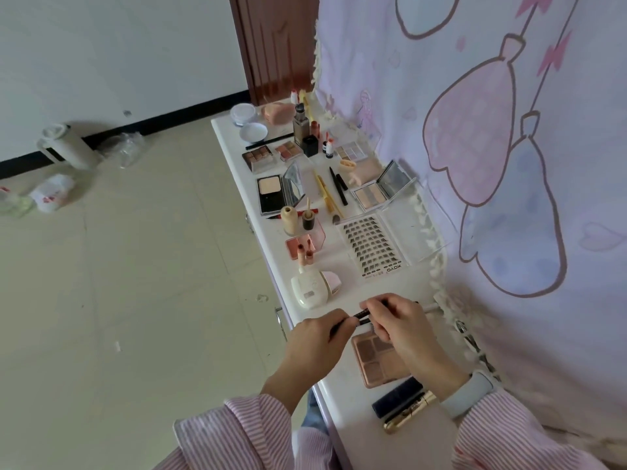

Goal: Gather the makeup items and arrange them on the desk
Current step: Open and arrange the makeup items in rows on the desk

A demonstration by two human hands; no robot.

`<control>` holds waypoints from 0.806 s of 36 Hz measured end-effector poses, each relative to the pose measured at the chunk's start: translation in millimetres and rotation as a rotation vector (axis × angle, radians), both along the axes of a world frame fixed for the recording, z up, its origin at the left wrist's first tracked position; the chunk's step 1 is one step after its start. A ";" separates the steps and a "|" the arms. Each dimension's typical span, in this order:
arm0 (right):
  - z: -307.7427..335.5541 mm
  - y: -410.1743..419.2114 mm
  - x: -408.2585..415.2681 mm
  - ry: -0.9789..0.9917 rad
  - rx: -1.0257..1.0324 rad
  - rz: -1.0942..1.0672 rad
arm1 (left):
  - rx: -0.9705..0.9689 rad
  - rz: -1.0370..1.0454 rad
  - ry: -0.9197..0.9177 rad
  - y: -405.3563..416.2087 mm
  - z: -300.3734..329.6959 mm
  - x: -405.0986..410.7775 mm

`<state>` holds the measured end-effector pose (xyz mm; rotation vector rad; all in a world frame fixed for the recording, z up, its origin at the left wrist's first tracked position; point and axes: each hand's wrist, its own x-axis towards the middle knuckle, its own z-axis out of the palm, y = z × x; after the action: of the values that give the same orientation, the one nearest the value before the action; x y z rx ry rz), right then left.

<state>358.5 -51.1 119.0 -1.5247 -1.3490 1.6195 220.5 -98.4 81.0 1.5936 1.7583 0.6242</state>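
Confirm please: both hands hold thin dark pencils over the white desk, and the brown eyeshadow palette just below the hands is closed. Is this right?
Not quite. In the head view the left hand and right hand do hold the thin dark pencils over the white desk, but the brown eyeshadow palette is open: its pans of colour show.

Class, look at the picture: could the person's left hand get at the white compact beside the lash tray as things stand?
Probably yes: the white compact lies just beyond the left hand with nothing between, but that hand grips a dark pencil and would have to release it first.

Soft, even daylight, faint shadows, mild overall blur, wide-angle bending toward the edges.
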 end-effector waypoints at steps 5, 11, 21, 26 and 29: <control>-0.7 -11.8 2.1 0.003 -0.087 0.041 | -0.048 -0.031 0.121 -9.8 -2.9 -3.0; -2.5 -16.6 -0.6 -0.027 -0.116 -0.011 | -0.017 -0.056 0.211 -16.4 -0.1 -8.3; -6.0 -22.7 4.5 -0.160 0.090 0.040 | 0.162 -0.096 0.110 -28.4 -1.9 -2.3; -3.7 -25.7 7.1 -0.164 0.180 0.069 | 0.161 -0.031 0.085 -30.7 0.5 -4.2; -3.8 -23.7 9.6 -0.133 0.161 0.083 | -0.008 -0.062 0.134 -29.5 5.2 -6.9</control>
<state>368.2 -74.8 115.2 -1.5202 -1.5935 1.4403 213.6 -127.9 86.2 1.7117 1.7974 0.4910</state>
